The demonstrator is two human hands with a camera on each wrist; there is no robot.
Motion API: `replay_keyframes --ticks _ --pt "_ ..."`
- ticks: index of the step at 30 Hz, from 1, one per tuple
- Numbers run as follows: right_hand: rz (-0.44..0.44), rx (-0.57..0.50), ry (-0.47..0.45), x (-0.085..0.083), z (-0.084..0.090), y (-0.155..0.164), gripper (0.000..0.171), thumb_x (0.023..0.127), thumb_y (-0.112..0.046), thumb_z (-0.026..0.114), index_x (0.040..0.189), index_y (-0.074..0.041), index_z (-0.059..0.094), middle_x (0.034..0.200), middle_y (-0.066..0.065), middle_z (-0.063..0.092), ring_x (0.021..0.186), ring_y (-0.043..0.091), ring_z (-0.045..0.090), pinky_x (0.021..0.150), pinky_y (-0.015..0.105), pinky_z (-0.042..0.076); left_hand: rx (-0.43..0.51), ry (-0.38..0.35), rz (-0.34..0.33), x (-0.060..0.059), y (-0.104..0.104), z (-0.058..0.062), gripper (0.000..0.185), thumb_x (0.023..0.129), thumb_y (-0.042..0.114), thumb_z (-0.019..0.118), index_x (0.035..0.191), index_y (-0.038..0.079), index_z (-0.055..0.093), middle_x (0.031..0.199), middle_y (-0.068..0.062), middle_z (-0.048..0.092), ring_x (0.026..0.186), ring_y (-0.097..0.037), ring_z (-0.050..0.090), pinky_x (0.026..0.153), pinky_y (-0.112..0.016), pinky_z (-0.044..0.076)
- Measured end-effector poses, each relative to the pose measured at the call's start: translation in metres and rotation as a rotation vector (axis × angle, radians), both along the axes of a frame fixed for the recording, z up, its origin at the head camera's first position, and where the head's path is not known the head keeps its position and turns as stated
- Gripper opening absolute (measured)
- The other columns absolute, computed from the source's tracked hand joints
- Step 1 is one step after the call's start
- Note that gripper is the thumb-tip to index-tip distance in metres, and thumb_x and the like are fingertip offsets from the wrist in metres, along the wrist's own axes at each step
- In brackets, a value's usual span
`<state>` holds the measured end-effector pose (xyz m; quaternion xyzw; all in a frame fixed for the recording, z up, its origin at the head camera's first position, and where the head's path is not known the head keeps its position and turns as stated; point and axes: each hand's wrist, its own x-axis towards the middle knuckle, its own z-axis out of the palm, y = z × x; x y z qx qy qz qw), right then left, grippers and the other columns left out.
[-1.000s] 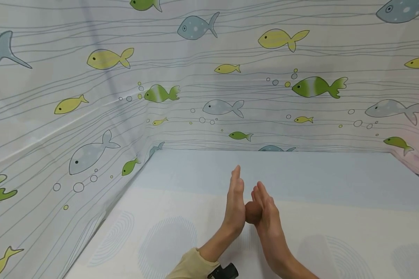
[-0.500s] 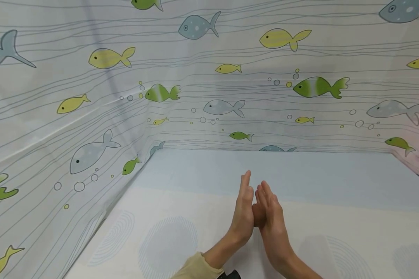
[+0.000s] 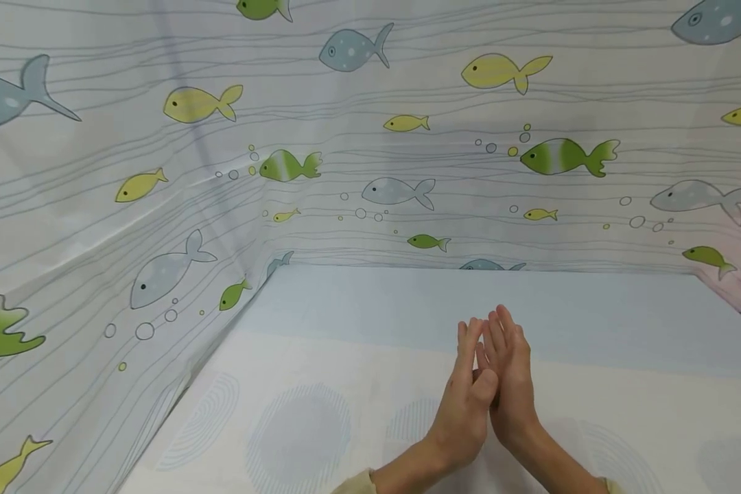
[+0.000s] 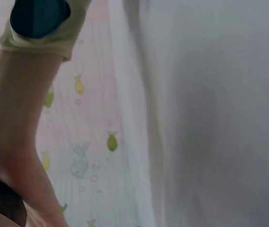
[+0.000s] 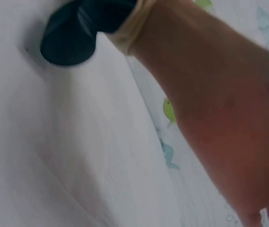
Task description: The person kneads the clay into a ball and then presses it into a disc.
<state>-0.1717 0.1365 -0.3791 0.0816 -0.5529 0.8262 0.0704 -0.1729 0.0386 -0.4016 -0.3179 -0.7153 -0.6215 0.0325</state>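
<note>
A dull brown, clay-like ball [image 3: 477,375] sits between two upright palms in the head view, mostly hidden by them. It shows as a dark round lump [image 4: 4,204] at the lower left of the left wrist view. My left hand [image 3: 463,408] presses it from the left, fingers straight and pointing away, its thumb side toward the camera. From the right, my right hand [image 3: 514,384] faces it with straight fingers. The fingertips of both hands come close together above the ball. The right wrist view shows the other hand and forearm [image 5: 229,123], but not the ball.
Under the hands spreads a pale table cover [image 3: 296,425] with circle patterns and a blue band [image 3: 358,295]. A fish-print curtain [image 3: 321,103] stands behind and at the left. Dark wrist cameras [image 5: 68,38] sit at the cuffs.
Both hands have shifted right with the ball between them. The left hand has turned so its thumb side shows, and the ball is more covered than before.
</note>
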Motion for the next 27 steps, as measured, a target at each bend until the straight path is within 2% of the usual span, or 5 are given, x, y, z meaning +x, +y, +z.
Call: replay_keyframes --ticks 4,8,12,17,27 --pt "0.030 -0.055 0.029 -0.002 0.005 0.005 0.070 0.103 -0.055 0.015 0.159 -0.023 -0.011 0.166 -0.002 -0.014 0.153 0.019 -0.008 0.122 0.040 0.000 -0.024 0.059 -0.028 0.009 0.000 0.007 0.061 0.104 0.053 0.020 0.159 0.032 0.002 0.165 0.008 0.003 0.152 -0.017 -0.009 0.121 -0.052 0.011" --pt "0.037 -0.045 0.034 0.001 0.005 0.003 0.069 0.103 -0.055 0.014 0.160 -0.022 -0.008 0.167 -0.002 -0.010 0.153 0.019 -0.005 0.123 0.039 0.004 -0.004 0.053 -0.012 0.010 0.000 0.016 0.060 0.105 0.050 0.020 0.159 0.032 0.003 0.165 0.010 0.003 0.152 -0.015 -0.009 0.121 -0.047 0.016" --pt "0.033 0.003 0.025 0.006 0.011 -0.002 0.067 0.103 -0.056 0.013 0.160 -0.024 -0.002 0.167 -0.006 -0.003 0.153 0.016 0.001 0.123 0.038 0.007 0.061 -0.007 0.028 0.002 0.004 0.025 0.059 0.105 0.048 0.020 0.159 0.029 0.006 0.164 0.015 0.005 0.152 -0.011 -0.007 0.122 -0.043 0.012" --pt "0.003 0.028 0.071 0.006 0.024 -0.007 0.067 0.102 -0.058 0.014 0.160 -0.028 0.001 0.166 -0.011 0.000 0.153 0.014 0.003 0.123 0.043 0.001 0.140 -0.028 0.061 -0.013 0.010 0.033 0.062 0.104 0.050 0.020 0.160 0.025 0.010 0.164 0.016 0.005 0.152 -0.012 -0.006 0.121 -0.051 0.005" --pt "0.006 0.066 0.017 0.021 0.032 -0.021 0.070 0.102 -0.060 0.013 0.161 -0.024 0.002 0.166 -0.009 0.004 0.153 0.014 0.001 0.122 0.048 0.000 0.180 -0.102 0.129 -0.023 0.001 0.028 0.065 0.103 0.053 0.017 0.160 0.020 0.016 0.165 0.006 0.005 0.153 -0.016 -0.003 0.120 -0.057 0.002"
